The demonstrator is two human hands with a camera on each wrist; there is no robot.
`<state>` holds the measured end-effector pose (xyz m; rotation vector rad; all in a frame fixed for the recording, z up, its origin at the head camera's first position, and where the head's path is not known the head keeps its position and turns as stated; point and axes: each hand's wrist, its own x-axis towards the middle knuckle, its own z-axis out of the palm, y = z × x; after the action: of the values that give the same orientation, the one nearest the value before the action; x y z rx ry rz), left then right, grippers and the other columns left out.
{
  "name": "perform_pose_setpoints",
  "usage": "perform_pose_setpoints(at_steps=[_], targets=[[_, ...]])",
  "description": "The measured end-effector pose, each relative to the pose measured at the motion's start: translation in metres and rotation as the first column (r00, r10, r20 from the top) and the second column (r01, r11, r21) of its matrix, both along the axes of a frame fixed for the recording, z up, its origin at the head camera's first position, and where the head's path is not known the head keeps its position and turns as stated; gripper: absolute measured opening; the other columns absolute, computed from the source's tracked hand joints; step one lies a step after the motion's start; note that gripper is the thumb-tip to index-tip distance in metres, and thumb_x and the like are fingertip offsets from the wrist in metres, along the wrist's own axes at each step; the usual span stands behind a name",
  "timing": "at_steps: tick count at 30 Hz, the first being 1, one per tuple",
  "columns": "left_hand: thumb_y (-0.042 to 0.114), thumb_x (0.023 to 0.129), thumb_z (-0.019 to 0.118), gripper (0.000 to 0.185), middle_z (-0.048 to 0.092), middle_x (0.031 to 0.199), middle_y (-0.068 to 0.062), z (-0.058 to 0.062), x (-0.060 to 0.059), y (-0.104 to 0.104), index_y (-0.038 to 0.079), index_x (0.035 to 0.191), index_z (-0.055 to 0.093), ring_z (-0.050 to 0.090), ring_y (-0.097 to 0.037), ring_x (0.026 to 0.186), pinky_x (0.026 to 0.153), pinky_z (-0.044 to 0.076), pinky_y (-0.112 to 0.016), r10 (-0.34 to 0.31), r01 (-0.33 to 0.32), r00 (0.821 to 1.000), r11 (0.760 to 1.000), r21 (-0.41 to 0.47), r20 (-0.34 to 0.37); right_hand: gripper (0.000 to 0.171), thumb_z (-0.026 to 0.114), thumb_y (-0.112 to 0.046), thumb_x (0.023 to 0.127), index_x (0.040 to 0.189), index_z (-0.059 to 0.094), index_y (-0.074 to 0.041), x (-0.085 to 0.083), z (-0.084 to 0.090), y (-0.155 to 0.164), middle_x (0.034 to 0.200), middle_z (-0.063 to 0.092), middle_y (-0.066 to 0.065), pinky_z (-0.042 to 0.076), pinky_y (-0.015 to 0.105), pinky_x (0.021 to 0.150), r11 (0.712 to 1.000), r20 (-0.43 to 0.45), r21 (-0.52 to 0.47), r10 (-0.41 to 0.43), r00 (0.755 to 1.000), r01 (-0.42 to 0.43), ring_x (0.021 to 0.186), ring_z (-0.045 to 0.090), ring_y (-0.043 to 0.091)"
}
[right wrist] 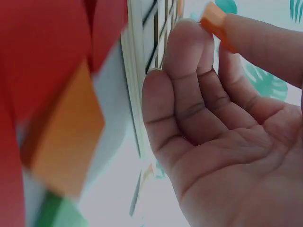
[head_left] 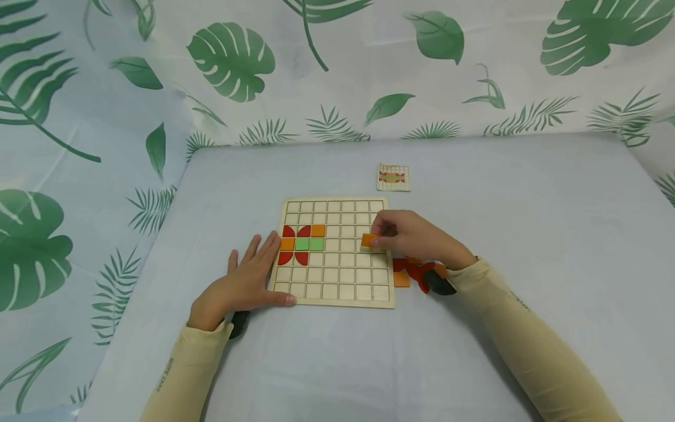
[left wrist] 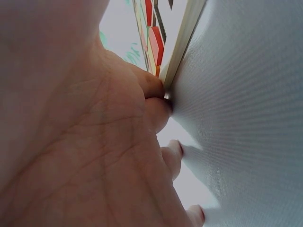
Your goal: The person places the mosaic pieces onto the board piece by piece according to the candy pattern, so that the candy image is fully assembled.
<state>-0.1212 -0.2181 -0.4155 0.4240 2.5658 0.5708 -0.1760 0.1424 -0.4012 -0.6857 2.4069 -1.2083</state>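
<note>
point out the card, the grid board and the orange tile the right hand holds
Card (head_left: 393, 177), head view, middle of its printed face
Grid board (head_left: 333, 259), head view, bare cell near its middle
Orange tile (head_left: 366, 240), head view, its uncovered face

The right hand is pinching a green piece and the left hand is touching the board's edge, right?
Not quite: the piece pinched by the right hand is orange, not green, as the head view shows. The left hand is indeed touching the edge of the board.
</note>
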Motion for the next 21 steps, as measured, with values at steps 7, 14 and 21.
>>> perform_pose_setpoints(at_steps=[7,14,21], targets=[[0.055,0.086,0.087,0.130,-0.001,0.179,-0.015,-0.001,0.000,0.000,0.002,0.172,0.004,-0.013,-0.039,0.163,0.120,-0.010,-0.073,-0.002,0.002,1.000,1.000,-0.001,0.000,0.008,0.074,-0.009,0.102,0.098,0.067,-0.009,0.005,-0.005,-0.020,0.094,0.067,0.001,0.048,0.036,0.081,0.998,-0.014,-0.056,0.014,1.000,-0.015,0.088,0.060,0.021],[0.055,0.086,0.087,0.130,-0.002,0.180,-0.014,-0.001,-0.001,0.000,0.002,0.172,0.004,-0.012,-0.039,0.163,0.120,-0.009,-0.074,-0.001,0.001,1.000,1.000,-0.016,0.000,0.006,0.072,-0.006,0.103,0.099,0.068,-0.007,0.008,-0.005,-0.041,0.092,0.068,0.001,0.050,0.036,0.081,0.996,-0.026,-0.076,0.036,0.999,-0.038,0.087,0.061,0.021],[0.056,0.086,0.086,0.130,-0.002,0.180,-0.013,-0.002,-0.002,0.001,0.003,0.172,0.004,-0.013,-0.039,0.163,0.120,-0.010,-0.073,0.005,-0.005,1.000,1.000,-0.021,0.007,0.008,0.072,-0.007,0.101,0.094,0.068,-0.009,0.006,-0.007,-0.065,0.084,0.065,-0.002,0.047,0.032,0.072,0.993,-0.045,-0.075,0.087,0.995,-0.091,0.077,0.057,0.017]])
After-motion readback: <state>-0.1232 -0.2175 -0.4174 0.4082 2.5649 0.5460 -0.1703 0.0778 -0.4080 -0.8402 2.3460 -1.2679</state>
